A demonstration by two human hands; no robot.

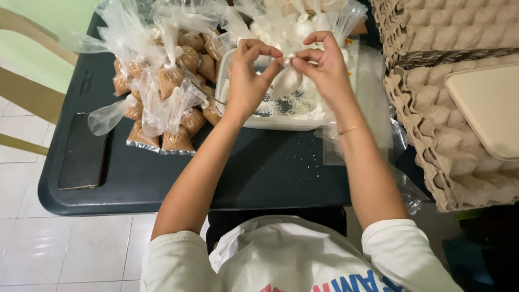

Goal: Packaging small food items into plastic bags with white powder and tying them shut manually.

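Note:
Both my hands meet over a clear plastic container [281, 123] holding white powder. My left hand [250, 75] and my right hand [324, 67] pinch the twisted neck of a small clear plastic bag of white powder [286, 82], which hangs between them above the container. A metal spoon handle [212, 96] pokes out of the container's left side. Behind my hands lie several tied bags of white powder [303, 24].
A pile of tied bags of brown powder [167, 81] covers the dark table [259, 173] at the left. A black phone [82, 151] lies near the table's left edge. Stacked cardboard egg trays [448, 135] with a beige lid [489, 113] stand at the right. Loose plastic sheets [378, 108] lie beside the container.

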